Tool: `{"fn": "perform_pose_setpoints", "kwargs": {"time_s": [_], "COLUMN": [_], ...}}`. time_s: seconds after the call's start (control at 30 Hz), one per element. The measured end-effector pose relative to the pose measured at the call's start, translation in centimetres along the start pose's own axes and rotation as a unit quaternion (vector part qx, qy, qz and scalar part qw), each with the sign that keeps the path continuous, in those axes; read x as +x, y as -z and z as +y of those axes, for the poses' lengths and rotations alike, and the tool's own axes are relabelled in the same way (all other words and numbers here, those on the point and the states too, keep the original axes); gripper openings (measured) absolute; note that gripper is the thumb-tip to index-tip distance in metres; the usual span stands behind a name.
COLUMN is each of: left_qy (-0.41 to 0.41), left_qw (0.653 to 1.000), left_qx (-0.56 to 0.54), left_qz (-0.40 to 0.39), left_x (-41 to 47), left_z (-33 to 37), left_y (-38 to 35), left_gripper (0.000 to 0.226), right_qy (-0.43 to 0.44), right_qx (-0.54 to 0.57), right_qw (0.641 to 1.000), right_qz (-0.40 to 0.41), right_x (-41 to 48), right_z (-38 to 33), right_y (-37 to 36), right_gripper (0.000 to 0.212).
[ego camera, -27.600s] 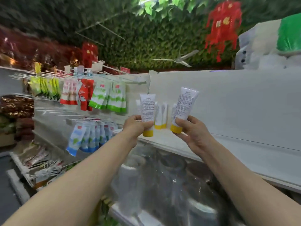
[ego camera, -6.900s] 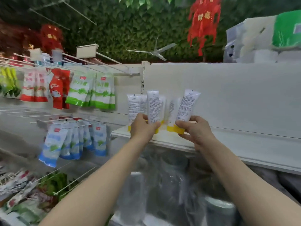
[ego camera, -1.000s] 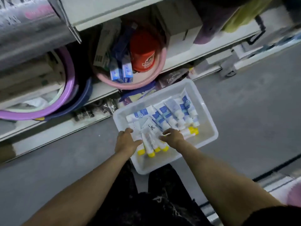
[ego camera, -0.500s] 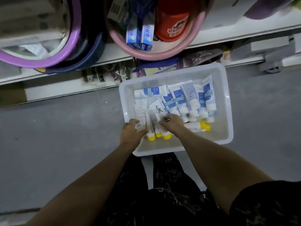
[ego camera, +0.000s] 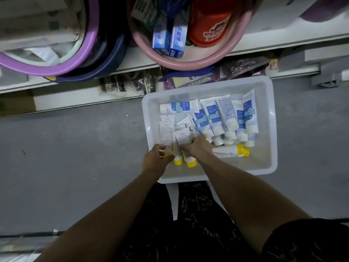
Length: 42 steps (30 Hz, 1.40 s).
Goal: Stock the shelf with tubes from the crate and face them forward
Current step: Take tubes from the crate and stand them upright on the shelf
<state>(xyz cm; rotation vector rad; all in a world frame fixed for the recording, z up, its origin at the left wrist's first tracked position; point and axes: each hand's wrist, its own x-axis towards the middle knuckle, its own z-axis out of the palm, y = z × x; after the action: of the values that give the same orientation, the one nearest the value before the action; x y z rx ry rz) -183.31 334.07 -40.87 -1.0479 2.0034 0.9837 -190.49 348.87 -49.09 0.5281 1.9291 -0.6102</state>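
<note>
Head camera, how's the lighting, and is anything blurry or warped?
Head view: dim and flat, the crate brightest; shelf edge bows from the wide lens; tubes, the left hand and right hand fairly sharp; bottom corners go dark.

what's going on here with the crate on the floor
A person leans over a white crate on the grey floor, both hands inside it. The left hand grips a yellow-capped tube, and the right hand grips a second yellow-capped tube beside it. Blue-and-white tubes lie at the crate's far side, and a loose yellow-capped tube lies to the right. Neither tube is out of the crate yet.
</note>
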Motion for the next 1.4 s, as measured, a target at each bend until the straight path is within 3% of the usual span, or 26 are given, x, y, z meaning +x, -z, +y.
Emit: {"fn": "perform_pose_setpoints", "kwargs": {"time_s": [0.07,0.17,0.37,0.53,0.7,0.9,1.1,1.27,1.4], "left_qy": [0.009,0.020,0.071,0.113,0.134,0.109,0.215,0.213,0.200], "left_qw": [1.000,1.000,0.996,0.989,0.984,0.979,0.959,0.952,0.956], "left_qx": [-0.007,-0.017,-0.041,-0.090,-0.110,-0.169,-0.187,-0.222,-0.214], "left_qz": [-0.005,-0.009,-0.027,-0.004,-0.036,-0.041,-0.009,0.004,0.010], "left_x": [0.2,0.4,0.7,1.3,2.0,2.2,3.8,4.8,5.0], "left_z": [0.3,0.7,1.1,1.8,1.7,4.4,3.8,4.3,3.8], "left_y": [0.0,-0.3,-2.4,-4.1,-5.2,-8.0,-10.6,-10.7,-10.6], "left_gripper": [0.044,0.044,0.050,0.049,0.053,0.057,0.098,0.070,0.061], "right_qy": [0.025,0.050,0.083,0.099,0.024,-0.013,0.024,0.011,0.019], "right_qx": [0.006,0.079,0.246,0.341,0.475,0.498,0.480,0.492,0.481], "right_qw": [1.000,0.995,0.949,0.918,0.849,0.816,0.819,0.814,0.826], "right_qz": [-0.006,-0.036,-0.181,-0.179,-0.228,-0.293,-0.314,-0.309,-0.294], "right_x": [-0.7,-0.5,-1.2,-0.9,-0.8,-1.1,-0.9,-0.8,-1.0], "right_z": [-0.1,0.4,1.3,1.7,1.6,2.5,3.5,4.0,4.3], "right_y": [0.8,2.3,5.3,7.2,8.2,8.6,9.4,9.7,10.1], "right_gripper": [0.043,0.024,0.018,0.021,0.027,0.042,0.035,0.036,0.027]}}
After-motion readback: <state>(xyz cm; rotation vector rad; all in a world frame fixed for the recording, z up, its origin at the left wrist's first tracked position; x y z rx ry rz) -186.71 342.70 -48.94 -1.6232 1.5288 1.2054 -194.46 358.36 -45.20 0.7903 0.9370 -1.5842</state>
